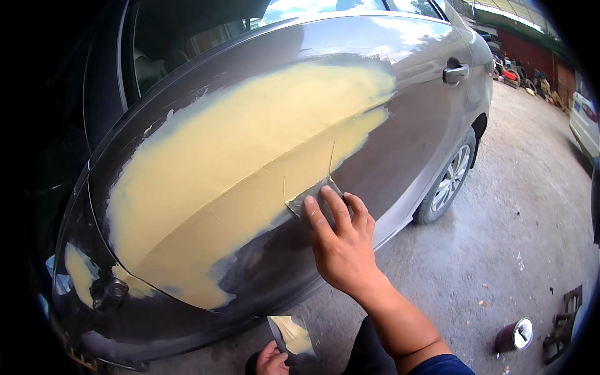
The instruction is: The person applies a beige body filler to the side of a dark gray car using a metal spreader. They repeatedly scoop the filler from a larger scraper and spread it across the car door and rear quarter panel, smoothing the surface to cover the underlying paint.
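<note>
A wide coat of pale yellow body filler (237, 137) covers much of a grey-brown car door (419, 106), with thin ridges showing in its lower part. My right hand (349, 253) presses a dark, flat spreader (297, 206) against the door at the filler's lower right edge. Its fingers lie over the spreader and hide part of it. Low in the view, my left hand (273, 361) grips a small grey mixing board (307, 324) by its edge. A smear of yellow filler lies on that board.
Right of the door panel are a chrome door handle (456, 73) and a rear wheel (452, 178). An opened can (516, 335) stands on the concrete floor (437, 294) near a dark object (565, 322). A white car (585, 119) is parked at far right.
</note>
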The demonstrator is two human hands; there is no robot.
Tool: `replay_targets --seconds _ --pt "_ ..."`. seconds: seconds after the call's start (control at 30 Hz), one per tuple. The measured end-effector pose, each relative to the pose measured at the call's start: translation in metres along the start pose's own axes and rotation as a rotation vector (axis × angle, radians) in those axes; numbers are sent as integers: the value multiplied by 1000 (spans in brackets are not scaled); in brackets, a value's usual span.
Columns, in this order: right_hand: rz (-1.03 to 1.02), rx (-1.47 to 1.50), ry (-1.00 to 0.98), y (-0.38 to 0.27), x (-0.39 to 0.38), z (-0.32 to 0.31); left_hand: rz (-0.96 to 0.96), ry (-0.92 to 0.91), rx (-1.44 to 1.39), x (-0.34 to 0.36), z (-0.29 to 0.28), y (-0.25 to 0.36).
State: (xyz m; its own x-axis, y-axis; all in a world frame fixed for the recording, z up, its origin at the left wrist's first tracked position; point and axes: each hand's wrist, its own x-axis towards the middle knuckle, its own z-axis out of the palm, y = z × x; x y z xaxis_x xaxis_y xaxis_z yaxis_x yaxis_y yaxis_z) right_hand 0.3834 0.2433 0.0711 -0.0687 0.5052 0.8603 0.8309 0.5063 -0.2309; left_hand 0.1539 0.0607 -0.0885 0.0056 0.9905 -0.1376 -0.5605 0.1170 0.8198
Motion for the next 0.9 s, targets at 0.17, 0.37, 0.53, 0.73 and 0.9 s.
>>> replay_targets --seconds 0.17,0.37,0.53,0.73,0.9 --pt "39 58 -36 10 -7 -20 -8 10 1 -1 4 1" --pt "51 68 108 43 42 -30 -15 36 15 -1 3 -1" --pt "20 69 159 50 59 -22 -85 116 27 -5 -12 -6" --pt "29 70 92 55 38 -11 -91 72 14 0 -7 -5" --pt "59 71 66 59 33 -36 -80 13 -2 1 5 -1"
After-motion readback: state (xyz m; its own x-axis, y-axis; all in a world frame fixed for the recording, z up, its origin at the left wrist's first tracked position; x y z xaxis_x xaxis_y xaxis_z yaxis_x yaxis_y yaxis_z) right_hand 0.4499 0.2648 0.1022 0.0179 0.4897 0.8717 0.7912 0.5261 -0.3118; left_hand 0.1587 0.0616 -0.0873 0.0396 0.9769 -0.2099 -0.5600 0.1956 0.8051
